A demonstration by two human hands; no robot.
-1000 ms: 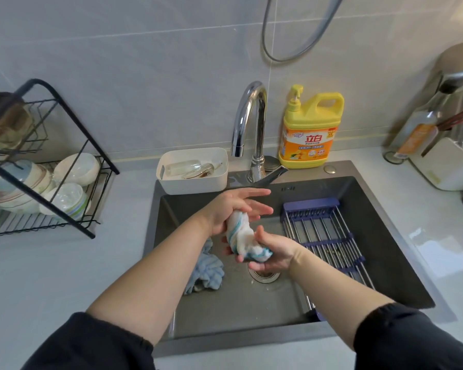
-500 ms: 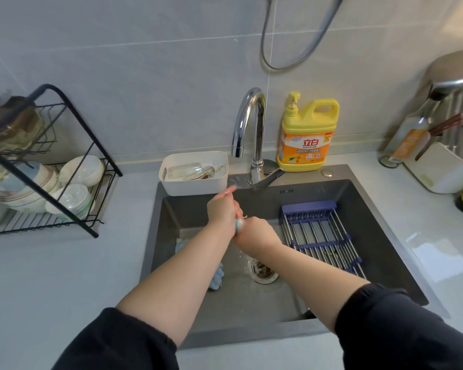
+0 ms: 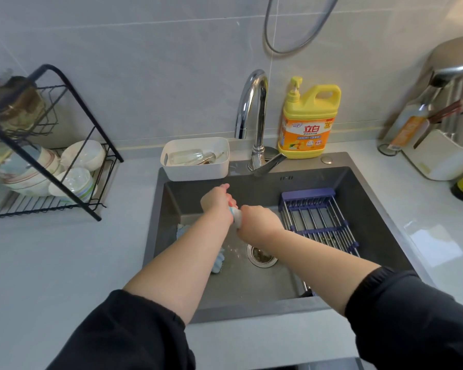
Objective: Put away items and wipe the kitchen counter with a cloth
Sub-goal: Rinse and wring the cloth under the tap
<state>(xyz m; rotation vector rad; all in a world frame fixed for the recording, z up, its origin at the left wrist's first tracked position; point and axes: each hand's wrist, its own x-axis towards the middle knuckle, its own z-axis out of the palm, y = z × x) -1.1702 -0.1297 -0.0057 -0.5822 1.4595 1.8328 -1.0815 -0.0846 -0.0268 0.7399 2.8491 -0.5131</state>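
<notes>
Over the dark sink (image 3: pixel 364 182), my left hand (image 3: pixel 217 200) and my right hand (image 3: pixel 259 220) both grip a twisted white cloth with blue stripes (image 3: pixel 236 216); only a short piece of it shows between the two fists. The hands are pressed close together above the drain (image 3: pixel 261 256). A second, light blue cloth (image 3: pixel 218 259) lies on the sink floor, mostly hidden under my left forearm.
A chrome faucet (image 3: pixel 254 108) stands behind the sink, beside a yellow detergent bottle (image 3: pixel 306 121) and a white tray (image 3: pixel 195 158). A purple-framed drain rack (image 3: pixel 318 222) spans the sink's right side. A black dish rack with bowls (image 3: pixel 51 166) sits left; utensil holder (image 3: pixel 439 153) right.
One second ago the cloth hung open between loosely placed hands; both hands have since closed around it and twisted it tight, moving slightly toward the faucet.
</notes>
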